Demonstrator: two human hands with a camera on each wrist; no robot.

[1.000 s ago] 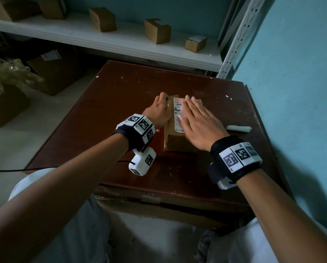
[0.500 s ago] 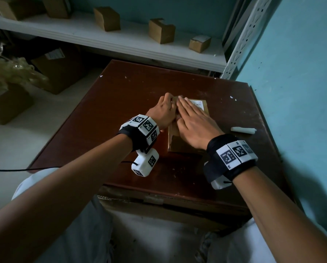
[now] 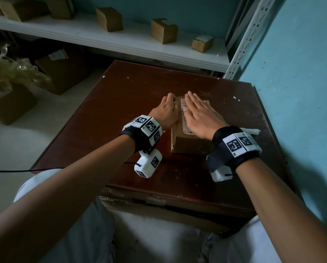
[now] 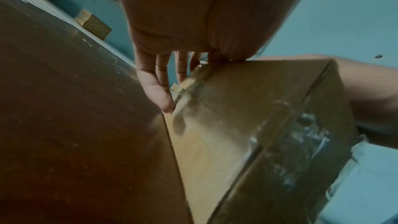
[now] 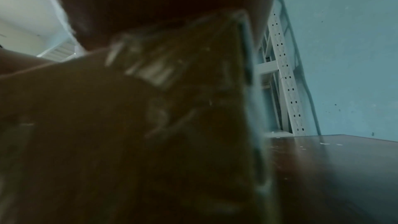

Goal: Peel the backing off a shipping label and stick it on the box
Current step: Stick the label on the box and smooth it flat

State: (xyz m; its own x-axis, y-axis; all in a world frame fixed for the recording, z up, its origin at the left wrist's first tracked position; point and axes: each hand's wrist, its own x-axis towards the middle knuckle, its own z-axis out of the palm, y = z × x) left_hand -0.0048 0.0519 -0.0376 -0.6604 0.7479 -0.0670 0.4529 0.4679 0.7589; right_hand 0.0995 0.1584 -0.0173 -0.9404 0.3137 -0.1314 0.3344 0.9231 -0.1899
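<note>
A small cardboard box (image 3: 191, 145) stands on the dark wooden table (image 3: 130, 103). A white shipping label (image 3: 184, 109) lies on its top, and only its left strip and near corner show. My right hand (image 3: 200, 114) lies flat on the label with straight fingers. My left hand (image 3: 167, 111) rests against the box's left side. In the left wrist view its fingers (image 4: 155, 81) point straight down along that side of the box (image 4: 247, 108). The right wrist view shows the box (image 5: 150, 125) blurred and very close under my palm.
A white rolled strip of paper (image 3: 251, 131) lies on the table just right of the box. Behind the table runs a white shelf (image 3: 120, 40) with several small cardboard boxes (image 3: 163, 31). A blue wall (image 3: 295, 92) stands at the right, and larger cartons (image 3: 63, 73) sit on the floor at the left.
My flat right hand slid left over the label, then back to the right, baring its left strip again. My left hand stayed against the box's left side.
</note>
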